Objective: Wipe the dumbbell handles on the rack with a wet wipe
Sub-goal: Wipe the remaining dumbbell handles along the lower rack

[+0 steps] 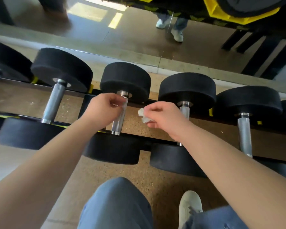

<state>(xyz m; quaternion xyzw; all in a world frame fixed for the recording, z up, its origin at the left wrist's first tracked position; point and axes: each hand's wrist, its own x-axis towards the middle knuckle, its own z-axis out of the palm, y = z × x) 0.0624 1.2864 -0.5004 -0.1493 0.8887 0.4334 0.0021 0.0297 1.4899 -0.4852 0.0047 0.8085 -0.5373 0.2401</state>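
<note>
Crumpled wipe (pixel 143 116) in right hand (pixel 165 120); left hand (pixel 103 109) seemingly grips steel handle (pixel 119 121)

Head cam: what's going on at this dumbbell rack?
A person is working along a row of dumbbells on a black metal rack. The left hand grips the top of the knurled steel handle of the middle black round-headed dumbbell. The right hand pinches a crumpled white wet wipe, held in the air between that handle and the neighbouring steel handle to the right. The wipe touches neither.
</note>
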